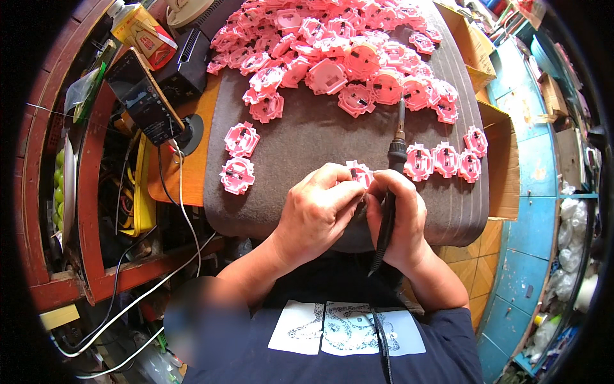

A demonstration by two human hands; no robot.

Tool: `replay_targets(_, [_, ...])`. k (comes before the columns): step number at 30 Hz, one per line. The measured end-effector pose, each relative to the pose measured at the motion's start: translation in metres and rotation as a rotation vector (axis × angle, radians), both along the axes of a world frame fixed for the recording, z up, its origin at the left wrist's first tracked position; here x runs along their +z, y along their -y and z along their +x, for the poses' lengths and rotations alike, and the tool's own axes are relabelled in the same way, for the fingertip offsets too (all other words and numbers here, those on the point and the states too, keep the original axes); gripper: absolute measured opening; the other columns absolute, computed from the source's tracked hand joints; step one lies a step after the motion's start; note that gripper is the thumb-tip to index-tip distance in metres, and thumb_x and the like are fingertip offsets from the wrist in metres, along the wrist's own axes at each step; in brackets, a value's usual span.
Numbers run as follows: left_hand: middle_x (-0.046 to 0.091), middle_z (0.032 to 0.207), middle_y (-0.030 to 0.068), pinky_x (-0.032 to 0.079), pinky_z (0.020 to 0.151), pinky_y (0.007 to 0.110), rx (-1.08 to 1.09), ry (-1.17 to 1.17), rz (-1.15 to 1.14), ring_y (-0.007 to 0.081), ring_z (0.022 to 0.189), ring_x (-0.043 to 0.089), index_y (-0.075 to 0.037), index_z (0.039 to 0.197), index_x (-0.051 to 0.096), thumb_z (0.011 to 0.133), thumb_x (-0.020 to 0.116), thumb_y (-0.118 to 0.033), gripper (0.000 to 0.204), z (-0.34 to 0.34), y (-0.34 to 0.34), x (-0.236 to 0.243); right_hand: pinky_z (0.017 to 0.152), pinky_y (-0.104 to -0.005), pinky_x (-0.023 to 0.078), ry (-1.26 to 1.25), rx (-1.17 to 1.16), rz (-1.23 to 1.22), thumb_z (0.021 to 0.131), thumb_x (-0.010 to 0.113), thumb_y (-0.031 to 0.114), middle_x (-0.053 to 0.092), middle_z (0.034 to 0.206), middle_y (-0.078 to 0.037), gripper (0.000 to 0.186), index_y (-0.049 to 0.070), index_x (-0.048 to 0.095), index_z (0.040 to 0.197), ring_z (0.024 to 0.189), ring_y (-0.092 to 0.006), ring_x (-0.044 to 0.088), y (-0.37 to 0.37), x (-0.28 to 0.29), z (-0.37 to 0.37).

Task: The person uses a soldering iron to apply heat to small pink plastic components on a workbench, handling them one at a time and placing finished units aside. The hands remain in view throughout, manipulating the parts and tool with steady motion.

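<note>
Near the front of a dark mat, my left hand [318, 203] pinches a small pink plastic part [359, 173] between thumb and fingers. My right hand [407, 221] is closed around a black-handled soldering iron [397, 152], whose metal tip points away from me toward the pile. The right fingertips also meet the pink part, beside the left ones; the exact contact is hidden. Beyond my hands lies a large heap of similar pink parts [326, 77] with small black pieces in them. Two pink parts [238, 176] sit apart at left, and several pink parts [446, 160] stand in a group at right.
At left, a phone [142, 96] leans on a round stand, near a black box [183, 61] and a yellow-labelled bottle [142, 33]. White cables [185, 211] hang off the left edge. Cardboard boxes [501, 160] and blue cabinets [527, 256] are at right.
</note>
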State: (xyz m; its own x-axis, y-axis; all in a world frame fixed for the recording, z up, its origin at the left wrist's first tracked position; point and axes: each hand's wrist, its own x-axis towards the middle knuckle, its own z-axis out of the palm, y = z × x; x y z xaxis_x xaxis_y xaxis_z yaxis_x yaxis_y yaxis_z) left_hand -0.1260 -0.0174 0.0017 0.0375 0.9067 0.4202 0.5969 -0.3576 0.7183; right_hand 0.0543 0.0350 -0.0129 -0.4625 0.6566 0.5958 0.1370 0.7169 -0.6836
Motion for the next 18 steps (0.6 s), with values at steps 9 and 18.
replay_targets(9, [0.07, 0.102, 0.0124, 0.058, 0.081, 0.042, 0.025, -0.017, 0.02, 0.0334, 0.093, 0.071, -0.005, 0.108, 0.075, 0.087, 0.077, -0.002, 0.021, 0.002, -0.001, 0.002, 0.069, -0.0439, 0.056, -0.054, -0.013, 0.334, 0.073, 0.076, -0.002, 0.071, 0.114, -0.02, 0.061, 0.003, 0.059, 0.132, 0.082, -0.0332, 0.069, 0.006, -0.009, 0.001])
replay_targets(18, [0.07, 0.104, 0.0132, 0.06, 0.08, 0.037, 0.021, 0.04, 0.009, 0.0292, 0.091, 0.073, -0.003, 0.109, 0.077, 0.084, 0.078, 0.003, 0.025, 0.0, 0.0, 0.001, 0.077, -0.047, 0.058, 0.032, -0.008, 0.259, 0.068, 0.074, -0.002, 0.07, 0.111, -0.021, 0.064, 0.002, 0.06, 0.131, 0.087, -0.0389, 0.07, 0.007, -0.006, 0.001])
